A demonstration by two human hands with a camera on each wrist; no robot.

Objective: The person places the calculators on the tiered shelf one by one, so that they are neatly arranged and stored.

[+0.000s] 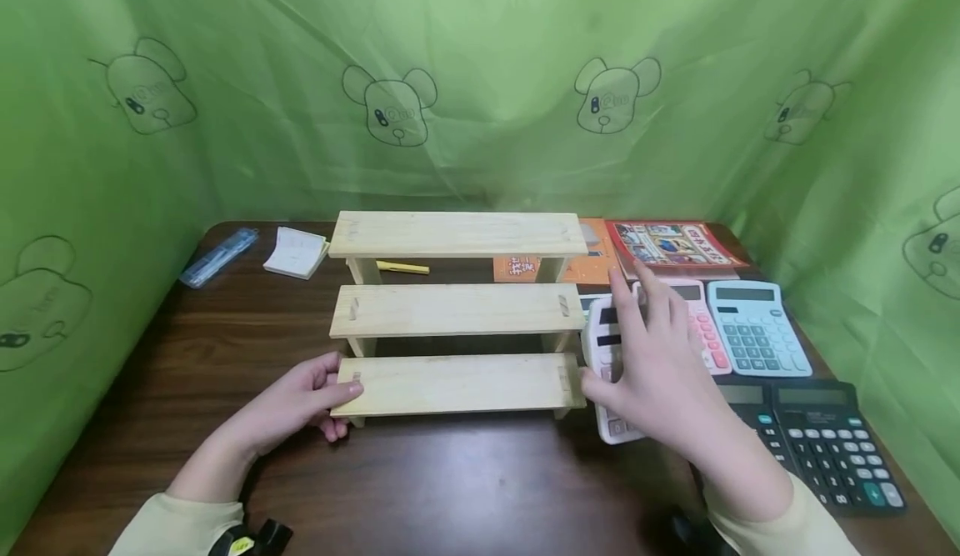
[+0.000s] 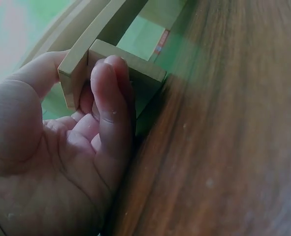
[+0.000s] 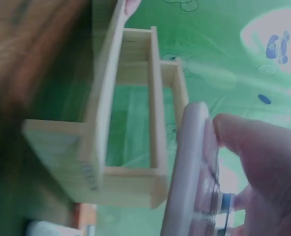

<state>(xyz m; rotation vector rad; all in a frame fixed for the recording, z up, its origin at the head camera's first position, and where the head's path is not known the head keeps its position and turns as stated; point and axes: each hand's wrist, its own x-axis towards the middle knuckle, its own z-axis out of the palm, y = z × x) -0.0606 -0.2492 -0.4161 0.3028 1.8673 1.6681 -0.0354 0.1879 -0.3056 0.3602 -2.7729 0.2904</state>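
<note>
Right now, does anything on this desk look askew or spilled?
Nothing looks spilled. The blue packet and white notepad, left of the wooden shelf, lie slanted while the shelf sits square, so they look askew.

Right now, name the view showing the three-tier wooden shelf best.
The head view: the three-tier wooden shelf shows all its tiers, nearly uncovered. Left wrist has one end, gripped by the left hand; right wrist has its frame from the other end, blurred.

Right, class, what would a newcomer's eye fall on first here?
Probably the pale three-step wooden rack, central on the brown table, the left hand gripping its lowest step. To its right, the right hand holds a white calculator. Behind hangs a green curtain with cartoon animal faces.
</note>
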